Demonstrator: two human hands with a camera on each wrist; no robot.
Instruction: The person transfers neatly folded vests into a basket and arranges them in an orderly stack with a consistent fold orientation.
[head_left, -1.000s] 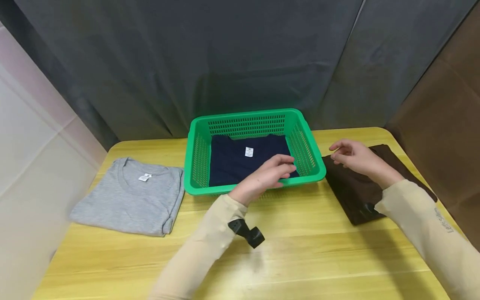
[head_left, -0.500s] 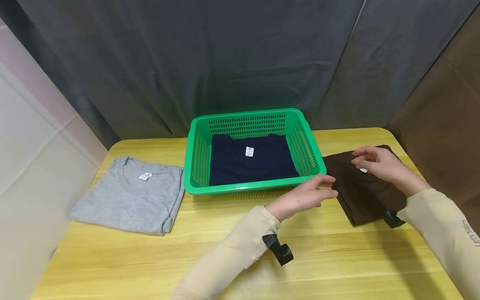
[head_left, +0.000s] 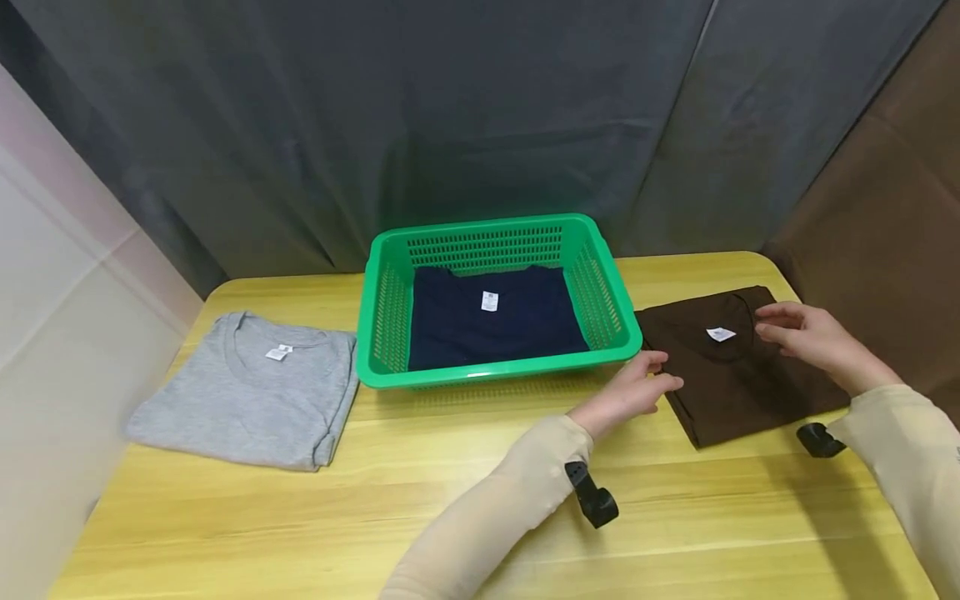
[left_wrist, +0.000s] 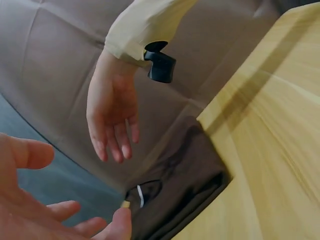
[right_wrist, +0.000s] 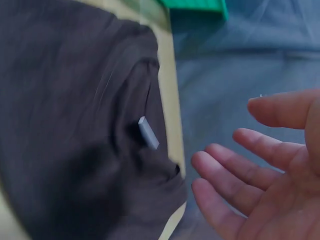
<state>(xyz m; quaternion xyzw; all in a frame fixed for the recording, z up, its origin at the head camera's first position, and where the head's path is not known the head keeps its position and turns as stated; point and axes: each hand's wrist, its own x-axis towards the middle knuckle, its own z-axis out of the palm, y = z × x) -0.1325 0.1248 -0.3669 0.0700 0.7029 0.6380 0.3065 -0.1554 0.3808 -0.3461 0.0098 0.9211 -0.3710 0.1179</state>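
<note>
Framing a folded brown shirt point(head_left: 712, 392) on the table point(head_left: 262, 533) beside a green basket point(head_left: 480, 372), the left hand point(head_left: 626, 393) and right hand point(head_left: 821, 346) hung empty, fingers loosely apart, seemingly spaced to suit its width.

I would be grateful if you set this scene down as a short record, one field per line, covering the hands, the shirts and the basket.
Surface: wooden table
Container: green basket, towards the back of the table
Inside the basket: navy shirt, folded, label up
Left of the basket: grey shirt, folded
Right of the basket: brown shirt, folded, label up
Left hand: fingers relaxed, near the basket's front right corner, holding nothing
Right hand: fingers relaxed, over the brown shirt's right side, holding nothing
</note>
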